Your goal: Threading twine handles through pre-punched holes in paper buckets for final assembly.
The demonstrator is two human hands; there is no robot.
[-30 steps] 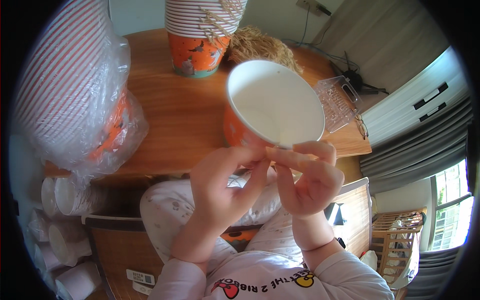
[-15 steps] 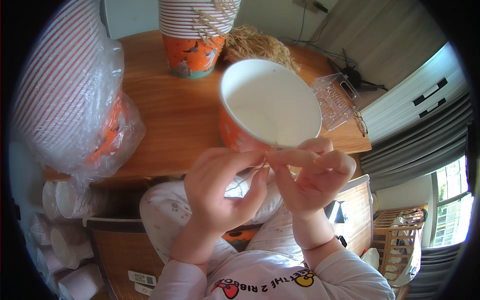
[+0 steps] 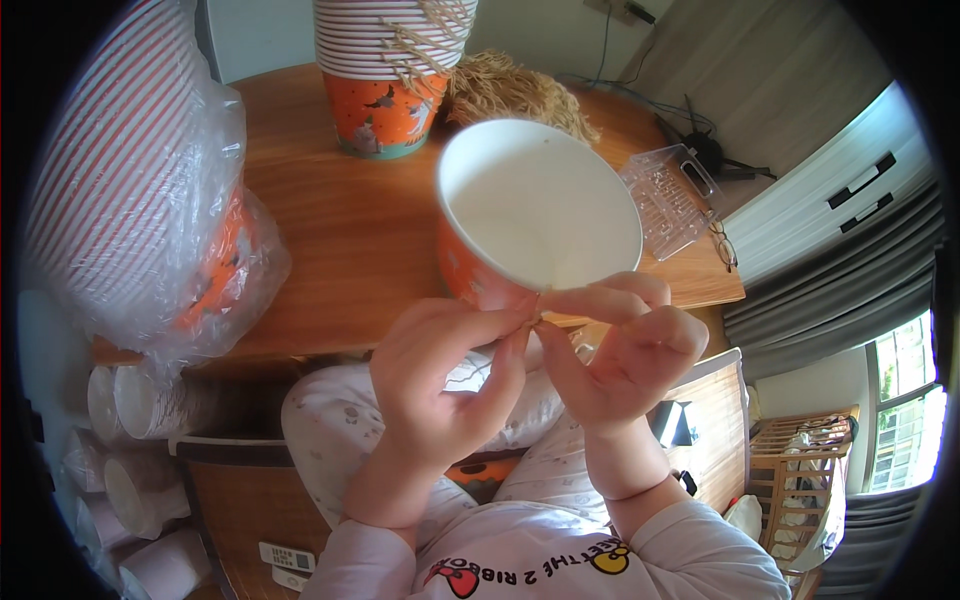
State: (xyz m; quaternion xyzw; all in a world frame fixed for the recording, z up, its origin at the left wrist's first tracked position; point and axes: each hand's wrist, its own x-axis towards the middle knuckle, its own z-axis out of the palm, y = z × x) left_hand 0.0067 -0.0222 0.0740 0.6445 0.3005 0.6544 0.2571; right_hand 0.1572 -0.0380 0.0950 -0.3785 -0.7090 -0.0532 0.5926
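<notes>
A large orange paper bucket (image 3: 465,275) with a white inside stands at the table's near edge, its mouth tilted toward me. Just in front of its near rim, my left hand (image 3: 430,375) and my right hand (image 3: 625,360) meet fingertip to fingertip. Between thumb and index finger, each one pinches a thin tan cord (image 3: 535,316); most of it is covered by the fingers. Whether the cord is joined to the bucket wall, I cannot tell. A bundle of the same tan cord (image 3: 515,90) lies behind the bucket.
On the wooden table (image 3: 320,250) stands a stack of orange buckets (image 3: 385,110) with cords draped over it. At left leans a plastic-wrapped bucket stack (image 3: 130,190). A clear plastic tray (image 3: 665,205) and glasses (image 3: 722,245) lie at right. White cups (image 3: 140,490) are at lower left.
My right thumb and index finger have shifted slightly around the cord, and the fingertips of both hands sit a little differently. The bucket has barely moved.
</notes>
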